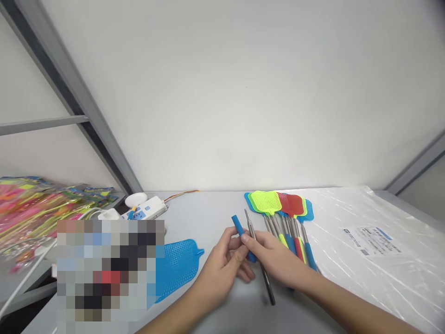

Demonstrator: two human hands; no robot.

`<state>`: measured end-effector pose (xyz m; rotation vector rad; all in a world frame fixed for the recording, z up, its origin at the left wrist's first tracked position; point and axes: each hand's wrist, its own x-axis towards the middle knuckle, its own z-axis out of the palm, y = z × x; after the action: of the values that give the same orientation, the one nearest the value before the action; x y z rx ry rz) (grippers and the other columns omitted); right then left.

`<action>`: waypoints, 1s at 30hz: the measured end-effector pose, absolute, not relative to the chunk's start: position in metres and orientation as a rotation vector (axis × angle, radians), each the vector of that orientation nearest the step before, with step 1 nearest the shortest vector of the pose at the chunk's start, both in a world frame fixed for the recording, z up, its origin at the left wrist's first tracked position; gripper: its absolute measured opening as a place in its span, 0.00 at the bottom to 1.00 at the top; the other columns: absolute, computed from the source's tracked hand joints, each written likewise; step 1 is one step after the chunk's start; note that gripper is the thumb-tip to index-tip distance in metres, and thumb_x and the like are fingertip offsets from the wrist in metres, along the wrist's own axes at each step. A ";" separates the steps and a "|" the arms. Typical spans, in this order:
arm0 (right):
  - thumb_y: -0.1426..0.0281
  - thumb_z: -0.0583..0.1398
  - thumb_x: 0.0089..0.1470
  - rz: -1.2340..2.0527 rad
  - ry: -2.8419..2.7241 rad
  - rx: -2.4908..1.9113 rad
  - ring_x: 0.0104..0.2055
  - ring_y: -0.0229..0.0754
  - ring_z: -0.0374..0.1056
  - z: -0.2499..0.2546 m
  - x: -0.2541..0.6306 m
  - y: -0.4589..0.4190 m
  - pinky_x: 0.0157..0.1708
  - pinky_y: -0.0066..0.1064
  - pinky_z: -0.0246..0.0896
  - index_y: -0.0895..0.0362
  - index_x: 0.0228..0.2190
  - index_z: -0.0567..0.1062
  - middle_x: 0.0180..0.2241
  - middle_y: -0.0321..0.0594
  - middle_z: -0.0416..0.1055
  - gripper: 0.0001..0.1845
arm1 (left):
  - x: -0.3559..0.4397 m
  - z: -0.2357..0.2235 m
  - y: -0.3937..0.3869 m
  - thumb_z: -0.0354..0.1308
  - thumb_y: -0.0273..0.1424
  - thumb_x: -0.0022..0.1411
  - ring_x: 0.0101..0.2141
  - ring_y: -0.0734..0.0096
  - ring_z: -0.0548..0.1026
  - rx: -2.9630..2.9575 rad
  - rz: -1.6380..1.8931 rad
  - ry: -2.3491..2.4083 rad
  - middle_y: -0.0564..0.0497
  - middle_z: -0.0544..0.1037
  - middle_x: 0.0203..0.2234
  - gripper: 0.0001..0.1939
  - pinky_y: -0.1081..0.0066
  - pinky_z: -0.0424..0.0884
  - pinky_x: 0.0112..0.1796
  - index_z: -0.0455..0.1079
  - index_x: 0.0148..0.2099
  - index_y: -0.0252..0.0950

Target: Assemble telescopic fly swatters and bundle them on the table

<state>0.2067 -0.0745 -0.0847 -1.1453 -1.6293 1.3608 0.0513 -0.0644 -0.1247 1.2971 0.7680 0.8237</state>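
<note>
**A:** Head cam here, what are the hands doing?

**B:** They're right beside each other. The left hand point(222, 271) has its fingers curled around a blue foam grip point(238, 227), and the right hand point(274, 253) pinches a steel rod point(251, 229) with a black lower end. The two pieces cross right by the fingers.

**A:** What's around them?

**B:** A fan of colourful fly swatters point(280, 204) sits just past the right hand, on a white table point(205, 208). There's a clear plastic sheet point(368, 260) to the right. A blue swatter head point(177, 269) lies left, partly behind a pixelated patch point(111, 269). Further back are a power strip point(144, 208) and bagged swatters point(38, 213).
</note>
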 end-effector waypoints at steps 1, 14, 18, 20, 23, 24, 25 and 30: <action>0.54 0.50 0.63 1.344 -1.640 -1.160 0.33 0.41 0.67 -0.084 0.209 -0.075 0.36 0.31 0.61 0.56 0.33 0.74 0.27 0.36 0.71 0.22 | 0.052 -0.125 -0.064 0.52 0.44 0.66 0.25 0.71 0.76 1.296 0.833 0.758 0.50 0.76 0.33 0.20 0.67 0.75 0.30 0.58 0.55 0.39; 0.54 0.51 0.63 1.063 -1.609 -1.248 0.33 0.41 0.64 -0.092 0.217 -0.082 0.35 0.31 0.58 0.55 0.36 0.75 0.28 0.37 0.68 0.21 | 0.046 -0.118 -0.061 0.49 0.28 0.65 0.42 0.69 0.73 1.323 0.936 0.796 0.53 0.72 0.36 0.02 0.64 0.67 0.46 0.57 0.40 0.39; 0.50 0.45 0.64 0.935 -1.378 -1.231 0.23 0.37 0.52 -0.091 0.227 -0.080 0.24 0.30 0.49 0.55 0.27 0.74 0.19 0.31 0.53 0.29 | 0.044 -0.119 -0.063 0.44 0.21 0.59 0.32 0.72 0.71 1.499 0.806 0.859 0.57 0.68 0.23 0.07 0.68 0.65 0.40 0.56 0.35 0.39; 0.49 0.42 0.64 0.860 -1.250 -1.171 0.21 0.37 0.50 -0.089 0.230 -0.078 0.22 0.30 0.45 0.55 0.23 0.71 0.17 0.31 0.51 0.32 | 0.044 -0.117 -0.065 0.44 0.21 0.58 0.28 0.73 0.66 1.673 0.680 0.894 0.58 0.66 0.22 0.07 0.72 0.62 0.33 0.58 0.33 0.39; 0.49 0.40 0.64 0.794 -1.107 -1.095 0.20 0.37 0.50 -0.087 0.230 -0.077 0.21 0.31 0.45 0.54 0.21 0.69 0.17 0.33 0.54 0.33 | 0.043 -0.113 -0.068 0.46 0.22 0.57 0.27 0.74 0.63 1.919 0.526 0.874 0.58 0.67 0.24 0.07 0.73 0.58 0.30 0.61 0.33 0.39; 0.48 0.40 0.63 0.783 -1.078 -1.078 0.20 0.37 0.51 -0.086 0.229 -0.077 0.21 0.31 0.46 0.54 0.22 0.68 0.17 0.33 0.55 0.32 | 0.043 -0.112 -0.069 0.46 0.22 0.57 0.28 0.74 0.64 1.975 0.495 0.862 0.58 0.68 0.25 0.08 0.73 0.58 0.30 0.63 0.34 0.39; 0.48 0.41 0.63 0.771 -1.059 -1.064 0.21 0.38 0.52 -0.086 0.229 -0.077 0.21 0.31 0.47 0.54 0.22 0.68 0.18 0.33 0.56 0.31 | 0.043 -0.110 -0.070 0.46 0.22 0.58 0.28 0.74 0.64 2.014 0.475 0.853 0.58 0.69 0.26 0.08 0.73 0.58 0.30 0.64 0.36 0.39; 0.48 0.45 0.62 0.768 -1.034 -1.039 0.21 0.37 0.51 -0.089 0.225 -0.078 0.20 0.30 0.47 0.53 0.22 0.63 0.19 0.33 0.56 0.27 | 0.044 -0.109 -0.070 0.46 0.31 0.65 0.27 0.74 0.66 2.080 0.440 0.855 0.57 0.70 0.26 0.07 0.74 0.58 0.30 0.65 0.37 0.39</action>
<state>0.2254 -0.0778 -0.0886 -1.0389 -1.0341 0.7683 0.0439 -0.0697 -0.1091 2.0802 0.8554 0.4403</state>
